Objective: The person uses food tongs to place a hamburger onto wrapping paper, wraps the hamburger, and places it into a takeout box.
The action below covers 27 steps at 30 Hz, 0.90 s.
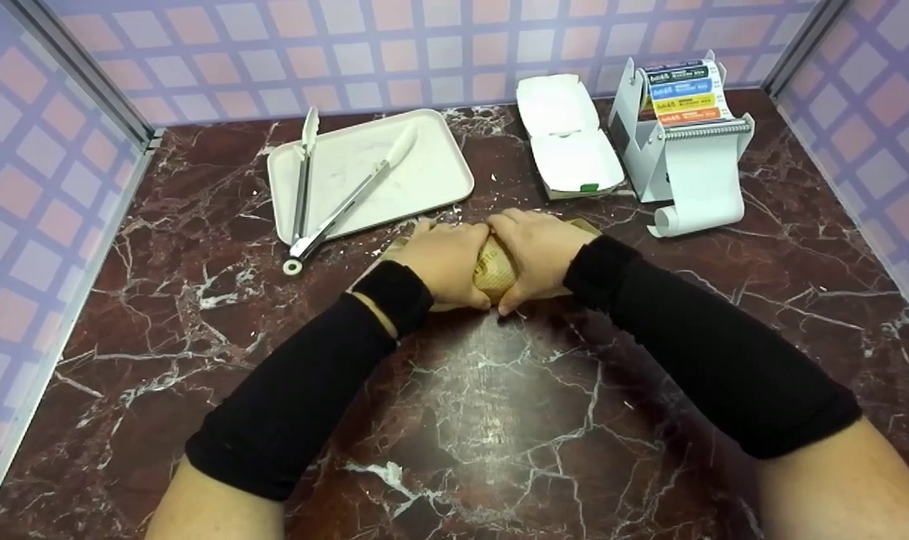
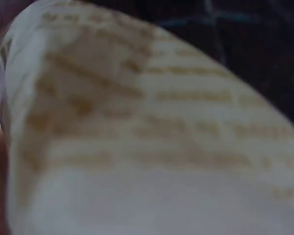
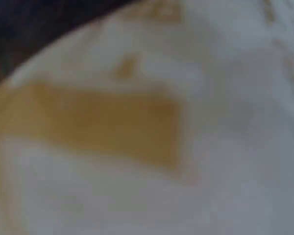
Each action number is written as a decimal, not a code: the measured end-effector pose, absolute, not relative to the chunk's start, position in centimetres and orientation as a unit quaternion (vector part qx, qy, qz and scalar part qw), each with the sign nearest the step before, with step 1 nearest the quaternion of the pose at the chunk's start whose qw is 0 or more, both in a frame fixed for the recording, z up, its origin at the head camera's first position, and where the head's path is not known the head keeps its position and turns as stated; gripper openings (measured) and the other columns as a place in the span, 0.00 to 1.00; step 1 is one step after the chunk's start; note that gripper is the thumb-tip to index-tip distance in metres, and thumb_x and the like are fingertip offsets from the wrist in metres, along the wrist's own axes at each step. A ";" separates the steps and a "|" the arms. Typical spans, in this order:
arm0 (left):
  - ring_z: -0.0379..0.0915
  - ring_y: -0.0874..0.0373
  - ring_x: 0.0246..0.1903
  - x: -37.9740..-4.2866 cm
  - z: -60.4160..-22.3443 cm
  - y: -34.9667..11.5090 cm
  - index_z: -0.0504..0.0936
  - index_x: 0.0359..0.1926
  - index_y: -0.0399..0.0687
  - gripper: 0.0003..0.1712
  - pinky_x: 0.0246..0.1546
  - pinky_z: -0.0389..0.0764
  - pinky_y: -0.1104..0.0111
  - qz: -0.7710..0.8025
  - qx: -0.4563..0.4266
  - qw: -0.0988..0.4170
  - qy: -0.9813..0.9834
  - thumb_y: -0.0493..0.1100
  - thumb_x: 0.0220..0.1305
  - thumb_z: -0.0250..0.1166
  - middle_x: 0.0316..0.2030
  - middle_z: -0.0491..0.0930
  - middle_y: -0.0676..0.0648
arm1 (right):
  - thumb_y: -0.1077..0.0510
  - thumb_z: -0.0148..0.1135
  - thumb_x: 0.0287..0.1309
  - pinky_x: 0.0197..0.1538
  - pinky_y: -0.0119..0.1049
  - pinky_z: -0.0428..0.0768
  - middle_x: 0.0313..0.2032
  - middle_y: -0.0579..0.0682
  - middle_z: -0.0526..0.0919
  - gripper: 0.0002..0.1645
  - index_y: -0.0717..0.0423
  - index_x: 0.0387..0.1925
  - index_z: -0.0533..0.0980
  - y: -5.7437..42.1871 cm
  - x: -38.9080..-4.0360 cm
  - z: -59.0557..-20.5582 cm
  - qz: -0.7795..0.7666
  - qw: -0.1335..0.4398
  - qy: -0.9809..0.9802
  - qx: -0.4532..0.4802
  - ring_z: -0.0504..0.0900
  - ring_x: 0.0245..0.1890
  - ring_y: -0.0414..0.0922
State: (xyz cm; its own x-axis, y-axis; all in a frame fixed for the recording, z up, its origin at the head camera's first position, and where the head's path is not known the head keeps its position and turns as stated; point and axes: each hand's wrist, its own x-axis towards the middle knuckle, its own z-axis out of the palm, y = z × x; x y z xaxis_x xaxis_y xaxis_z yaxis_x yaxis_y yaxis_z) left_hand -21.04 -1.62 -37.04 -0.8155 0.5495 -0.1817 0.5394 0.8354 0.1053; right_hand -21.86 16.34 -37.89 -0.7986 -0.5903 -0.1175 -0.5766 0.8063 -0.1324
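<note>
A rounded bundle wrapped in yellowish printed paper (image 1: 493, 271) sits on the table between both hands in the head view. My left hand (image 1: 445, 259) grips its left side, and my right hand (image 1: 543, 249) grips the right side. The thumbs come close together at the front, and the fingers curve over the far side. Loose paper sticks out beneath both hands. Blurred printed wrapping paper (image 2: 176, 112) fills most of the left wrist view; the same paper (image 3: 103, 125) fills the right wrist view. What the paper encloses is hidden.
Behind my left hand lies a white tray (image 1: 432, 165) with metal tongs (image 1: 342, 210) across it. An open white carton (image 1: 574, 161) stands at the back. Right of it is a label dispenser (image 1: 646, 161) with colored rolls and a hanging white strip (image 1: 702, 180). Crumbs dot the marbled table.
</note>
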 end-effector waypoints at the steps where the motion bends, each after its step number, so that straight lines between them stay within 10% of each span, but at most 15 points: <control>1: 0.69 0.51 0.51 -21.1 -37.0 -1.6 0.60 0.65 0.52 0.61 0.61 0.58 0.50 0.015 0.285 0.101 0.953 0.71 0.28 0.72 0.54 0.73 0.51 | 0.22 0.70 0.15 0.65 0.48 0.63 0.59 0.53 0.66 0.77 0.54 0.67 0.53 16.3 -21.5 -37.8 -0.042 0.069 0.947 -0.312 0.66 0.59 0.51; 7: 0.66 0.44 0.57 -21.2 -37.3 -1.6 0.56 0.69 0.48 0.67 0.63 0.55 0.45 -0.003 0.288 0.104 0.952 0.74 0.29 0.69 0.63 0.68 0.46 | 0.27 0.69 0.31 0.71 0.52 0.49 0.68 0.62 0.56 0.81 0.58 0.71 0.31 15.5 -19.9 -38.3 -0.035 0.062 0.940 -0.333 0.55 0.68 0.57; 21: 0.62 0.49 0.53 -21.8 -38.1 -4.4 0.63 0.59 0.52 0.66 0.59 0.59 0.49 0.030 0.268 0.134 0.954 0.80 0.15 0.69 0.50 0.68 0.49 | 0.21 0.65 0.25 0.67 0.48 0.58 0.58 0.53 0.70 0.68 0.55 0.65 0.58 15.3 -21.6 -39.1 -0.039 0.066 0.945 -0.317 0.67 0.60 0.51; 27: 0.55 0.44 0.62 -21.5 -37.7 -5.9 0.55 0.68 0.52 0.74 0.65 0.52 0.46 0.063 0.224 0.169 0.958 0.80 0.16 0.67 0.63 0.61 0.43 | 0.24 0.68 0.26 0.66 0.49 0.60 0.57 0.53 0.71 0.65 0.55 0.64 0.59 15.0 -21.4 -38.9 -0.036 0.076 0.949 -0.304 0.68 0.58 0.52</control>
State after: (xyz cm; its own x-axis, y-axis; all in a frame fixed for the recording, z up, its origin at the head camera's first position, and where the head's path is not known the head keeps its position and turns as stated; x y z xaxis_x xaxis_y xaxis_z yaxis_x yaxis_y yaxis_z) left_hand -21.51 -5.88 -37.71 -0.8421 0.4504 -0.2966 0.4080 0.8917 0.1959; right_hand -21.44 15.03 -38.95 -0.8035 -0.5825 -0.1229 -0.5716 0.8125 -0.1147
